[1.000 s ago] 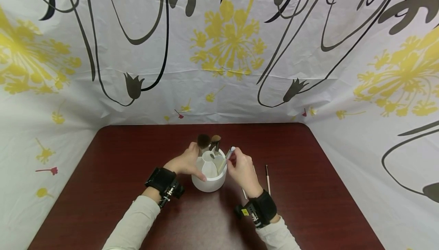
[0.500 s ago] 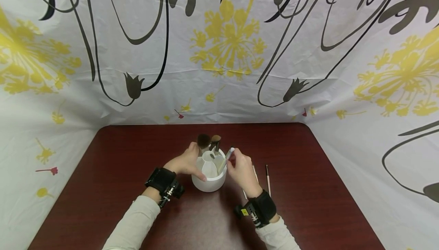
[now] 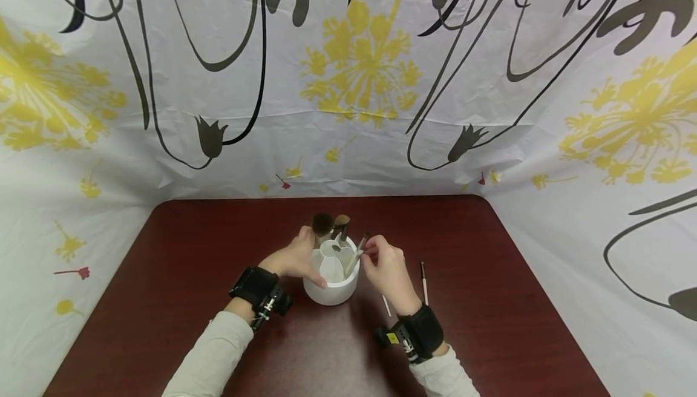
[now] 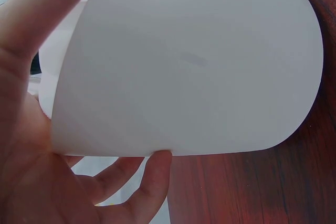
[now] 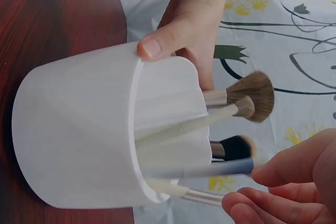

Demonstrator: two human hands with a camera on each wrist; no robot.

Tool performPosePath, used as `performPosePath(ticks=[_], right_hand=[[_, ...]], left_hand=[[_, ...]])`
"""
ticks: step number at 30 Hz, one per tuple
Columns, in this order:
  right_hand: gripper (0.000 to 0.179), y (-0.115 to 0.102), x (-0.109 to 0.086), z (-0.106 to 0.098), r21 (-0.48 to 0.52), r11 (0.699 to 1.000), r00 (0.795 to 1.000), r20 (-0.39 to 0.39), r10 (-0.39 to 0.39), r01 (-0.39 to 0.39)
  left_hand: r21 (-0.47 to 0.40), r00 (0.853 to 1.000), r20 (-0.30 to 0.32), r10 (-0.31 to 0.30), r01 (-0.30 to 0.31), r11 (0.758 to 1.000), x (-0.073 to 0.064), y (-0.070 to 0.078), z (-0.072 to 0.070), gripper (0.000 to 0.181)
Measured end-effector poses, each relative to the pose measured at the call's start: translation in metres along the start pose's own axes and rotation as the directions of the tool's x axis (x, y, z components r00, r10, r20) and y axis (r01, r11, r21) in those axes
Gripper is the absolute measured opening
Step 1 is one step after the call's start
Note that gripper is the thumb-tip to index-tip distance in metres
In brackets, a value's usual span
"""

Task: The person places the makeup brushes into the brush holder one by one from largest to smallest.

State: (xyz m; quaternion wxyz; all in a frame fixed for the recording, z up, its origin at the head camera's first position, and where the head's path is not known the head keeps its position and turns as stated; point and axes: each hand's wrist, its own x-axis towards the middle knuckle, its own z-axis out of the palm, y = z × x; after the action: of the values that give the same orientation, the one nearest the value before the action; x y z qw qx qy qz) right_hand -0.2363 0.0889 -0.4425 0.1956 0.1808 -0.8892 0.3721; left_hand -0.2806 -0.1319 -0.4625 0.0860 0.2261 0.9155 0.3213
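A white compartmented makeup brush holder (image 3: 331, 294) stands on the table. My left hand (image 3: 296, 259) grips its left side, thumb at the front rim; the left wrist view shows curled fingers (image 4: 157, 177) against the wall. Fluffy-headed makeup brushes (image 5: 254, 95) stick up from its far side. My right hand (image 3: 388, 270) is at the holder's right rim. There a blurred blue-grey-ended makeup brush (image 5: 220, 168) slants out, its end at one fingertip, and a silver-ferruled brush (image 5: 205, 196) overlaps another fingertip. I cannot tell whether the fingers pinch either brush.
A thin brush (image 3: 425, 285) lies on the dark red table (image 3: 490, 324) to the right of my right hand. Part of another pale handle (image 3: 386, 306) shows beside the right wrist. A patterned white curtain (image 3: 348, 143) hangs behind the table.
The pale end of the brush at my right fingers has dropped down and left toward the holder, exposing a dark tip behind it. My right hand shifts slightly right; the left hand keeps its grip.
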Motion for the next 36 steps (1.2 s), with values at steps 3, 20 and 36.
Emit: performPosePath(ticks=[3, 20, 36], right_hand=[[0.017, 0.005, -0.001, -0.006, -0.018, 1.000, 1.000, -0.014, -0.006, 0.005], [0.011, 0.076, -0.023, -0.032, -0.149, 0.950, 0.960, 0.012, 0.279, -0.274], [0.014, 0.097, -0.035, -0.018, -0.240, 0.917, 0.936, 0.071, 0.345, -0.320]], left_hand=[[0.001, 1.000, 0.004, -0.009, 0.009, 1.000, 0.000, -0.001, 0.000, 0.108], [-0.047, 0.998, 0.016, 0.068, -0.067, 0.997, -0.002, 0.000, -0.005, 0.113], [-0.054, 0.991, 0.015, 0.132, -0.131, 0.990, -0.010, -0.010, -0.008, 0.114]])
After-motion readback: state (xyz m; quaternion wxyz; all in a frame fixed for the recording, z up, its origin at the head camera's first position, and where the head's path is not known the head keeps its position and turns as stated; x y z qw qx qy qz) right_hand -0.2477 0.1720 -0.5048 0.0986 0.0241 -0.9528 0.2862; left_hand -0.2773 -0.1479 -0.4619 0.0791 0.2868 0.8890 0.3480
